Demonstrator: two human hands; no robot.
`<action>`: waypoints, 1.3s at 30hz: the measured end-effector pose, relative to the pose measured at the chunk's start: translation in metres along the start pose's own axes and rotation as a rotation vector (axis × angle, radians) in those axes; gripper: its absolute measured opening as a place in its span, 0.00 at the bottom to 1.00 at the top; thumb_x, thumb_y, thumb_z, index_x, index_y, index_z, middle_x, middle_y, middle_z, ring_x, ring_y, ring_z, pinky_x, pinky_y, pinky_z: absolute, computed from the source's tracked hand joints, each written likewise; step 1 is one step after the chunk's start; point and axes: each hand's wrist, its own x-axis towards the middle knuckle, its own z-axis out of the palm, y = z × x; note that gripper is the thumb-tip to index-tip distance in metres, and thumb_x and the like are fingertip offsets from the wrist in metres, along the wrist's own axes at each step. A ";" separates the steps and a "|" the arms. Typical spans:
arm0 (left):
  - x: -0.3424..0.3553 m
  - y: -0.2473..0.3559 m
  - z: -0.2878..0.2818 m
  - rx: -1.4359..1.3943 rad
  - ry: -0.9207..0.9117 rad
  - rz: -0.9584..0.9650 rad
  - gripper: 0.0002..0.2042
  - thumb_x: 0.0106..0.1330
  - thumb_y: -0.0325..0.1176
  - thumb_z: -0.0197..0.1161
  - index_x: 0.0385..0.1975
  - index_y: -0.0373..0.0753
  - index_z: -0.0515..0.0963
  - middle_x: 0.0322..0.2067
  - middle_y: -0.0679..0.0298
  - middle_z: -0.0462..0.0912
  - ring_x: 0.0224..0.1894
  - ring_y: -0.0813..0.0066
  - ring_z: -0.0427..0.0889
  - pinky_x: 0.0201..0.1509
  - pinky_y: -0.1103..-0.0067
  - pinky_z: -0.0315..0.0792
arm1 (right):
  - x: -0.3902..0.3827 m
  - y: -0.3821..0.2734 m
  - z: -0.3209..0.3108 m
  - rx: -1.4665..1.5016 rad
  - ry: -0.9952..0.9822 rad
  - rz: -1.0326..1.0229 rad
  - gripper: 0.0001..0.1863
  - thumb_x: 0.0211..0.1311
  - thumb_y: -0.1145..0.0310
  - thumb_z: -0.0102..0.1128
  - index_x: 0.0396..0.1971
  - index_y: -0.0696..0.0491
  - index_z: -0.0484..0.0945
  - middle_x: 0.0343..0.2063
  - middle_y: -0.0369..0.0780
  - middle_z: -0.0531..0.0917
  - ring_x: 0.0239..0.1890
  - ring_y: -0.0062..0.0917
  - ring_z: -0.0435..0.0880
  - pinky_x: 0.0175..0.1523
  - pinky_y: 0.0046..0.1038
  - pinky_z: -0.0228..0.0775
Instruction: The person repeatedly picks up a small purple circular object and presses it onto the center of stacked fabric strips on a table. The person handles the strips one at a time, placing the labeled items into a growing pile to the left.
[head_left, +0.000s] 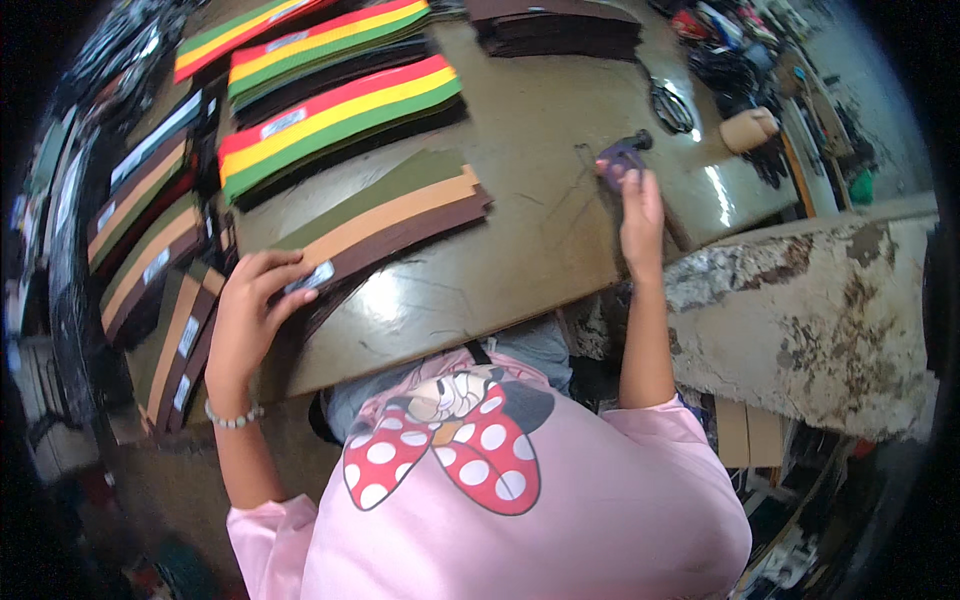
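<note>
My left hand (256, 300) grips the near left end of a striped fabric stack (390, 215) in green, tan and dark brown, thumb and fingers closed by its small white label (318, 275). The fabric pieces lie slightly fanned on the table. Away to the right, my right hand (643, 215) is closed around a purple tagging gun (622, 162) with a dark end, held above the table. Part of its handle is hidden by my fingers.
Red, yellow and green striped stacks (340, 125) lie at the back left. More labelled striped stacks (155, 265) line the left edge. A dark brown stack (555, 30), black scissors (672, 108) and a tan roll (748, 130) lie farther back. A rough, stained slab (810, 320) stands right.
</note>
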 end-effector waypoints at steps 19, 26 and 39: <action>0.006 0.008 0.021 0.497 0.342 0.032 0.06 0.64 0.32 0.65 0.37 0.41 0.81 0.33 0.61 0.82 0.36 0.62 0.78 0.48 0.69 0.67 | -0.036 -0.151 0.131 0.179 -0.207 -0.334 0.11 0.74 0.68 0.54 0.41 0.62 0.77 0.34 0.42 0.83 0.36 0.18 0.83 0.43 0.22 0.76; 0.051 0.063 0.074 -0.113 0.422 -0.211 0.14 0.61 0.39 0.70 0.40 0.36 0.84 0.36 0.55 0.81 0.38 0.57 0.81 0.42 0.68 0.75 | -0.037 -0.112 0.165 0.372 -0.331 0.198 0.13 0.76 0.65 0.53 0.38 0.61 0.76 0.31 0.37 0.82 0.29 0.14 0.79 0.37 0.19 0.74; 0.076 0.053 0.097 -0.010 0.446 -0.260 0.09 0.69 0.35 0.61 0.34 0.36 0.79 0.33 0.55 0.79 0.37 0.54 0.82 0.39 0.62 0.75 | -0.037 -0.105 0.165 0.227 -0.325 0.101 0.11 0.69 0.73 0.59 0.28 0.64 0.75 0.34 0.39 0.78 0.24 0.09 0.72 0.26 0.17 0.66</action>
